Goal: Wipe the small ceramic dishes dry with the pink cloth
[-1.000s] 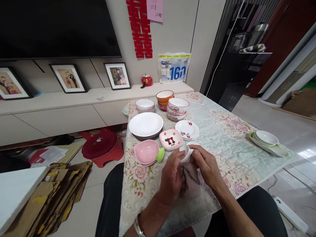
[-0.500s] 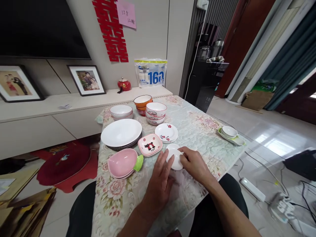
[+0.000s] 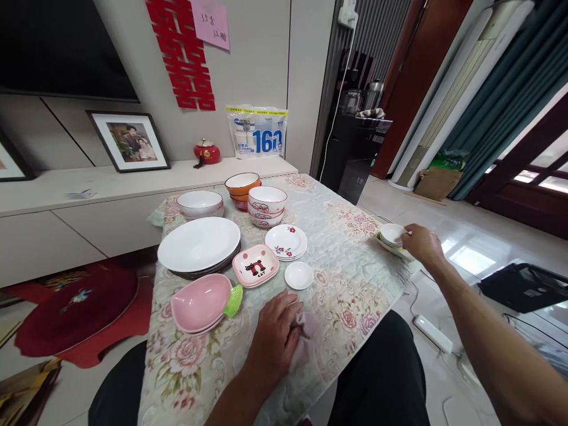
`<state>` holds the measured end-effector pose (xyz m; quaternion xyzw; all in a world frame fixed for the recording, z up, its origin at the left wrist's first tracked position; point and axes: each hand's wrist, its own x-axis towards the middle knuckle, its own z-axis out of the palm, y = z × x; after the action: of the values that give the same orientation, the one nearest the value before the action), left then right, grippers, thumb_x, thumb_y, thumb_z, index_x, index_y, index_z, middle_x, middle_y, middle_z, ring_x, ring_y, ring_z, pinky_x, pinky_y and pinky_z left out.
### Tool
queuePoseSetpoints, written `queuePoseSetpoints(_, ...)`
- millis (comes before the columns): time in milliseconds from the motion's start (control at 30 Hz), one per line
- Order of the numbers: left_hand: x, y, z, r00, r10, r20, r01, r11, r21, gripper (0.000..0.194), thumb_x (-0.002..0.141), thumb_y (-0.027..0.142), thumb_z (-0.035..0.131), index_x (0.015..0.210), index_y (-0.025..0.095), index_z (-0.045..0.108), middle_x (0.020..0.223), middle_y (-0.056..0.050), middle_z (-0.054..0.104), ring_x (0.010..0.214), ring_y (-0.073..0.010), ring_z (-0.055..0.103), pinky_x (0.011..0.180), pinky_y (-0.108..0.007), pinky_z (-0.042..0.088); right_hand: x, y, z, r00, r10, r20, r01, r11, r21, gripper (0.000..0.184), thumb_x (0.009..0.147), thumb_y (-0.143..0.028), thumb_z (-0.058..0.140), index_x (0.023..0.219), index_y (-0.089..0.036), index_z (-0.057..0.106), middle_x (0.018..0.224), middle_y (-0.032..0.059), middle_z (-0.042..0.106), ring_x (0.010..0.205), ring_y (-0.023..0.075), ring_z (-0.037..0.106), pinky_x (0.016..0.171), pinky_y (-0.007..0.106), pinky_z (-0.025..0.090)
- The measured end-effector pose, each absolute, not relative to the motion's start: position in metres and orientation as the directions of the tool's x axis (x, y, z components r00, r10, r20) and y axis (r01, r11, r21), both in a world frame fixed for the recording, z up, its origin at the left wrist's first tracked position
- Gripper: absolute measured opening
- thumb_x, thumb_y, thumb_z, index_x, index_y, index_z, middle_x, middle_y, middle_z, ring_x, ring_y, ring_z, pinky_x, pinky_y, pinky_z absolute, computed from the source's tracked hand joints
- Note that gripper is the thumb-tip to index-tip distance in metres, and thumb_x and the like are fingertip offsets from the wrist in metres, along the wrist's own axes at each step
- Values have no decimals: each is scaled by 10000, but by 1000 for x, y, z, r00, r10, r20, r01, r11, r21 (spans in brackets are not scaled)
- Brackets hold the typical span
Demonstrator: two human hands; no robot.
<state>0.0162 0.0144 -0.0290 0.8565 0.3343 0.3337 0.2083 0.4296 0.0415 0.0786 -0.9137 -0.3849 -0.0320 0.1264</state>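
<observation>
My left hand (image 3: 277, 331) rests on the table's front part, its fingers bent round a pale pink cloth (image 3: 304, 340). Just beyond its fingertips lies a small round white dish (image 3: 299, 276), untouched. At the table's right edge my right hand (image 3: 421, 242) pinches the rim of a small white saucer (image 3: 391, 233). That saucer is over a green-edged dish (image 3: 394, 249); whether it is lifted clear I cannot tell. Left of the round dish are square cat-print dishes (image 3: 256, 267), and behind it a stack of flowered plates (image 3: 286, 241).
Pink dishes with green leaf handles (image 3: 202, 305) and large white plates (image 3: 199, 244) stand on the left. White bowls (image 3: 199, 203), orange bowls (image 3: 242, 184) and red-rimmed bowls (image 3: 267, 204) stand at the back. A flowered cloth (image 3: 341, 331) covers the table.
My right hand has left the small white dish and reached right to the saucers. My left hand has let go of that dish and drawn back. The view has turned right.
</observation>
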Motion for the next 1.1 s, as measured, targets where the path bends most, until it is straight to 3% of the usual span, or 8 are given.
queuePoseSetpoints(333, 17, 17, -29, 538, 717, 442, 423, -684, 595, 339, 850, 190, 520, 1156, 208, 666, 1246, -136, 685, 1221, -333, 599, 993, -542, 497, 472, 53, 60, 766, 638, 78, 642, -753, -147, 397, 771, -206, 530, 1110, -139, 726, 1008, 181, 723, 963, 318, 660, 694, 344, 449)
queuePoseSetpoints(533, 17, 17, -28, 552, 717, 425, 433, -682, 590, 330, 859, 200, 514, 1154, 207, 662, 1248, -135, 685, 1224, -331, 597, 991, -542, 499, 474, 57, 54, 767, 639, 58, 639, -754, -151, 351, 778, -202, 537, 1060, -160, 742, 958, 169, 722, 941, 315, 666, 715, 350, 465)
queuePoseSetpoints(733, 17, 17, -30, 556, 710, 433, 434, -692, 577, 331, 870, 190, 503, 1164, 199, 655, 1254, -141, 681, 1226, -329, 595, 992, -539, 497, 463, 50, 55, 766, 634, 107, 641, -743, -191, 339, 839, -246, 535, 1072, -102, 734, 975, 221, 719, 951, 352, 670, 756, 393, 494)
queuePoseSetpoints(833, 17, 17, -30, 555, 706, 440, 425, -696, 579, 337, 870, 178, 497, 1170, 197, 649, 1254, -140, 679, 1225, -328, 593, 989, -541, 493, 449, 46, 62, 766, 618, 178, 643, -733, -220, 420, 896, -298, 465, 1167, -69, 691, 1019, 254, 707, 989, 372, 663, 807, 432, 485)
queuePoseSetpoints(900, 17, 17, -30, 558, 708, 433, 420, -691, 589, 342, 863, 166, 502, 1170, 197, 649, 1255, -139, 677, 1224, -330, 590, 986, -545, 487, 431, 45, 65, 738, 635, 230, 675, -695, -248, 462, 918, -303, 423, 1263, -81, 635, 1049, 234, 709, 1027, 353, 655, 852, 429, 469)
queuePoseSetpoints(967, 18, 16, -28, 559, 715, 420, 415, -679, 605, 339, 851, 160, 513, 1159, 188, 653, 1251, -146, 676, 1218, -337, 588, 981, -555, 478, 406, 47, 65, 672, 700, 241, 739, -609, -288, 437, 919, -325, 425, 1234, -124, 653, 1015, 179, 729, 1012, 318, 659, 866, 399, 461)
queuePoseSetpoints(1100, 20, 15, -22, 545, 753, 368, 403, -620, 673, 335, 834, 154, 523, 1140, 174, 658, 1249, -154, 670, 1201, -336, 581, 987, -560, 447, 340, 55, 53, 427, 894, 135, 839, -336, -429, 329, 879, -372, 502, 1075, -203, 704, 781, 42, 734, 741, 211, 671, 721, 297, 470)
